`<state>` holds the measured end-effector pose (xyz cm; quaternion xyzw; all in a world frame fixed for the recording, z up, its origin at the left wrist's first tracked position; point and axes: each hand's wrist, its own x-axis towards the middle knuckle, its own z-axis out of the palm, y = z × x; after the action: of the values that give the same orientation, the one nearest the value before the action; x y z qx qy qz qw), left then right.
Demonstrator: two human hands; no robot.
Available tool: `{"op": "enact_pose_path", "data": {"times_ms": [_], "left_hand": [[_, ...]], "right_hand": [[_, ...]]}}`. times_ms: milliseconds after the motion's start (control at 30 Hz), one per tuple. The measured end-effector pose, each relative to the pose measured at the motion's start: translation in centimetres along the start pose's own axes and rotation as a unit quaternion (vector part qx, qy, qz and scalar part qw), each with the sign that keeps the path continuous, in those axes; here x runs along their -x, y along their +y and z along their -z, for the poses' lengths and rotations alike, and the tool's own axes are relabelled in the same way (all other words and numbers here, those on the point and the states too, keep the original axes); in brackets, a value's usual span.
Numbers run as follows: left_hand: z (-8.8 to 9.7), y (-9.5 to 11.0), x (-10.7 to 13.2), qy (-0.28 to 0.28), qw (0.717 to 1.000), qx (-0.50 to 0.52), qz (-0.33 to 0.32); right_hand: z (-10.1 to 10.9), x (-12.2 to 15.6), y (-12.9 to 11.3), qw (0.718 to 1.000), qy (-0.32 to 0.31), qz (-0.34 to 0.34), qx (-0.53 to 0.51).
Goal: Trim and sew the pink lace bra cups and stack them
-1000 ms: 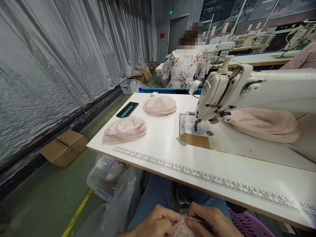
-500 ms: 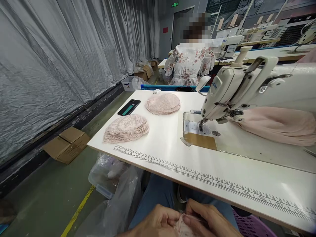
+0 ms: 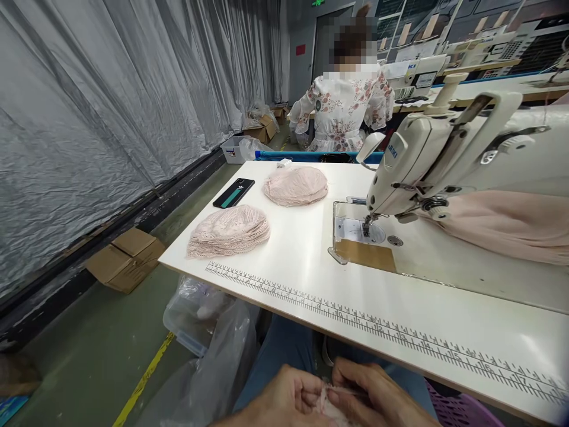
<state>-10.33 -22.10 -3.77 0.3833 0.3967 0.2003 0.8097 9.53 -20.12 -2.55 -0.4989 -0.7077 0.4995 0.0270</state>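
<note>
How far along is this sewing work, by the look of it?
Two stacks lie on the table: knitted pink pieces and smoother ones. Left hand and right hand pinch one pink piece in the lap. Nothing lies under the sewing machine's needle.

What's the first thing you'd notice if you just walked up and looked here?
The big cream-white sewing machine on the right of the white table stands out first, with pale pink fabric bunched under its arm. On the table's left lie two stacks of pink knitted caps. At the bottom edge, the left hand and right hand pinch a small pink knitted piece.
</note>
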Motion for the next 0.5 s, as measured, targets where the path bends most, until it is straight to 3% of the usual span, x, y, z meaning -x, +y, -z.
{"op": "enact_pose_path", "data": {"times_ms": [233,500], "left_hand": [[-0.36,-0.72,-0.42,0.043,0.998,-0.037,-0.011],[-0.18,-0.27,0.03,0.035,0.996,-0.075,-0.018]], "right_hand": [[-0.78,-0.45,0.79,1.000,0.001,0.003,0.011],[-0.14,0.49,1.07,0.999,-0.017,0.023,-0.044]]}}
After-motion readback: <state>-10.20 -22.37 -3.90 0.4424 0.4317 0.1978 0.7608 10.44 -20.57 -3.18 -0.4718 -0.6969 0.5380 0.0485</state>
